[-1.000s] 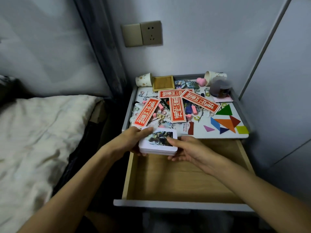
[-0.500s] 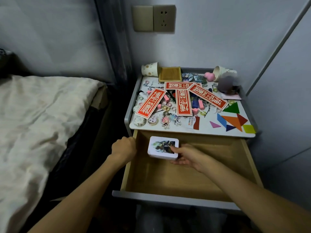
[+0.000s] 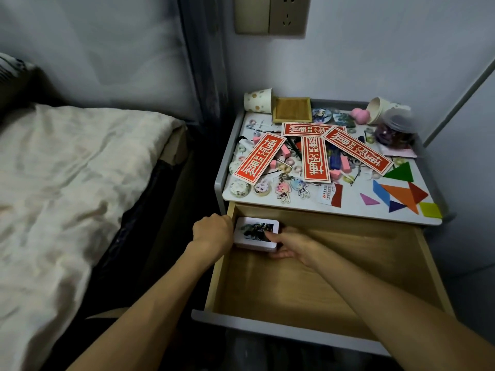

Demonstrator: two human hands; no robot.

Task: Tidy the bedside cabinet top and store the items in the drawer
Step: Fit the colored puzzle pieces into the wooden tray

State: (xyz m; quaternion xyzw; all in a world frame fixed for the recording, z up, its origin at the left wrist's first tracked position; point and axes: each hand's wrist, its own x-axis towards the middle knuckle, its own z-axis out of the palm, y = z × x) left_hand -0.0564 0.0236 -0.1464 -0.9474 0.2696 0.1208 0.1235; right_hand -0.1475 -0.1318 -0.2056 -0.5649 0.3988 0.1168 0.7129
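card stack (image 3: 255, 231) flat in drawer (image 3: 294, 290) far-left corner, long axis left-right | right hand (image 3: 292, 243) pinches its right end, stack lies leftward of fingers | left hand (image 3: 213, 231) curled just left, grip hidden | cabinet top (image 3: 351, 208) cluttered beyond

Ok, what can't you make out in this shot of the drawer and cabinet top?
Head view only.
Left hand: fingers hidden behind its own back at the drawer wall; grip unclear.
Card stack underside: covered by the right hand pinching it, so resting or lifted is unclear.
Plastic jar contents: blurred.
Small bits under the red strips: covered.
Wall socket: cut by the top edge.
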